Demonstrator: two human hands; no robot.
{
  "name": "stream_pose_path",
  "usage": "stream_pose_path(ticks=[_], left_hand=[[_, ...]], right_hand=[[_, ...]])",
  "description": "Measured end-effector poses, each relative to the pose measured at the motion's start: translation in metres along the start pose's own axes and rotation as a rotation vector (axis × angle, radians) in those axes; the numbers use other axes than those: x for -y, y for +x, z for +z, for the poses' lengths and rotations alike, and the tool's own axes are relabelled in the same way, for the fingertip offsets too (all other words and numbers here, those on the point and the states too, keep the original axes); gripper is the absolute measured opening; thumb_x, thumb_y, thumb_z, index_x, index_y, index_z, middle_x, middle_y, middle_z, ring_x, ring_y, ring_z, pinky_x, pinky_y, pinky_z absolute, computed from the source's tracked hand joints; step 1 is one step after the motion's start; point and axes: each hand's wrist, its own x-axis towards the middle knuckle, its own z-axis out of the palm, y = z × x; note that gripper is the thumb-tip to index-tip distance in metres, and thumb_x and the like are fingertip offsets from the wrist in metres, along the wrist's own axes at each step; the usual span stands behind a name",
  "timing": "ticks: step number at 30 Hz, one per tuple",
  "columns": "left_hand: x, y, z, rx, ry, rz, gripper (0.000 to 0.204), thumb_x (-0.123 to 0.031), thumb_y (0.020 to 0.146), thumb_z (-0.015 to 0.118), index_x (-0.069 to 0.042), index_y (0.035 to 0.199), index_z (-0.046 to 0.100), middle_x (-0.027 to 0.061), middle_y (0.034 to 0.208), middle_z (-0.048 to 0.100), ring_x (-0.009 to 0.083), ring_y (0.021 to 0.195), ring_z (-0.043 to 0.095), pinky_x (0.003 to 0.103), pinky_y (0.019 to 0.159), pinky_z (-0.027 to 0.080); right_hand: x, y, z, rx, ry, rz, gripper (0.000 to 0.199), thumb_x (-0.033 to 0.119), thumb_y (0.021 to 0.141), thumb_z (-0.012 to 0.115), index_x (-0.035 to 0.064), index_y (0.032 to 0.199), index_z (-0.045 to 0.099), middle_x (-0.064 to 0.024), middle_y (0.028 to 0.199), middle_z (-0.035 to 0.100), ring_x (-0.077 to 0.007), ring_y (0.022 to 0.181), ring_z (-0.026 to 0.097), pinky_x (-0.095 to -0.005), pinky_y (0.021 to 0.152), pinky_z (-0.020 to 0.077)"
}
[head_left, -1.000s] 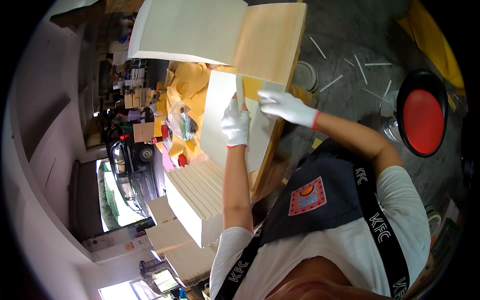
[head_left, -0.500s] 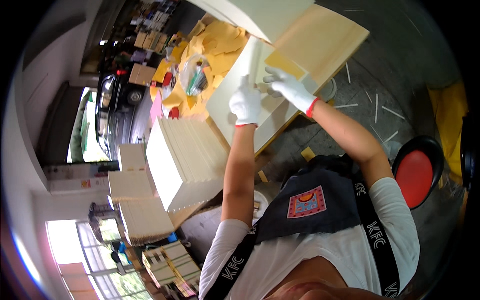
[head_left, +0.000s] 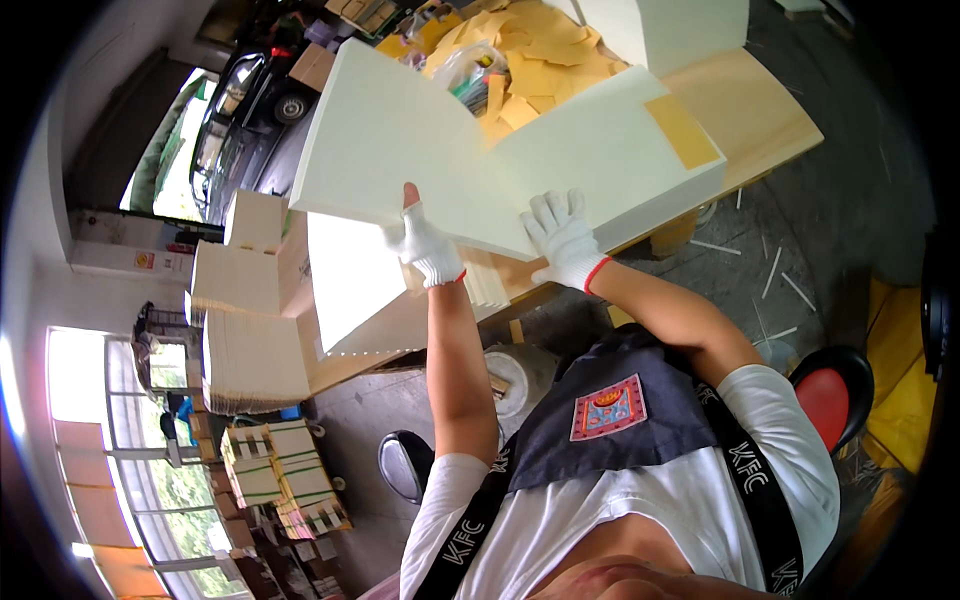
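Note:
A large white board (head_left: 400, 150) is tilted above the work surface. My left hand (head_left: 428, 248), in a white glove with a bare fingertip showing, grips its near edge. My right hand (head_left: 565, 235), gloved in white with a red cuff, lies at the board's right end with fingers stretched and spread. Just beyond that hand, a stack of white boards (head_left: 610, 150) rests on the wooden table (head_left: 770, 120). On its right end lies a yellow rectangular piece (head_left: 685, 132).
Left of me stands another stack of white boards (head_left: 350, 290), with piles of cream sheets (head_left: 255, 350) beyond. Yellow scraps (head_left: 540, 50) and a clear plastic bag (head_left: 470, 75) lie at the far side. White strips litter the floor. A red-and-black stool (head_left: 830, 400) stands at right.
My left hand has moved left and now grips a tilted white board. My right hand has come nearer and rests by the board's end. The view has shifted.

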Motion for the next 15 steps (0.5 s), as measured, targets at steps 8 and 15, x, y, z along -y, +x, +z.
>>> stream_pose_path(ticks=[8, 15], left_hand=[[0.000, 0.024, 0.001, 0.038, -0.070, -0.087, 0.029, 0.000, 0.091, 0.069, 0.003, 0.120, 0.066, 0.0086, 0.110, 0.070, 0.0172, 0.096, 0.067, 0.030, 0.083, 0.054], [0.009, 0.035, -0.001, 0.060, -0.069, -0.142, 0.030, -0.001, 0.089, 0.070, 0.003, 0.119, 0.066, 0.0079, 0.108, 0.070, 0.0175, 0.094, 0.066, 0.031, 0.083, 0.053]], right_hand=[[0.004, 0.003, 0.009, -0.010, -0.051, 0.014, 0.101, 0.063, 0.081, 0.072, 0.0126, 0.159, 0.031, -0.0164, 0.160, 0.031, -0.0362, 0.151, 0.023, -0.0670, 0.116, 0.0148], [0.003, 0.002, 0.019, -0.102, -0.037, 0.006, 0.101, 0.058, 0.076, 0.077, 0.0115, 0.155, 0.035, -0.0181, 0.156, 0.035, -0.0369, 0.149, 0.027, -0.0670, 0.116, 0.0163]])
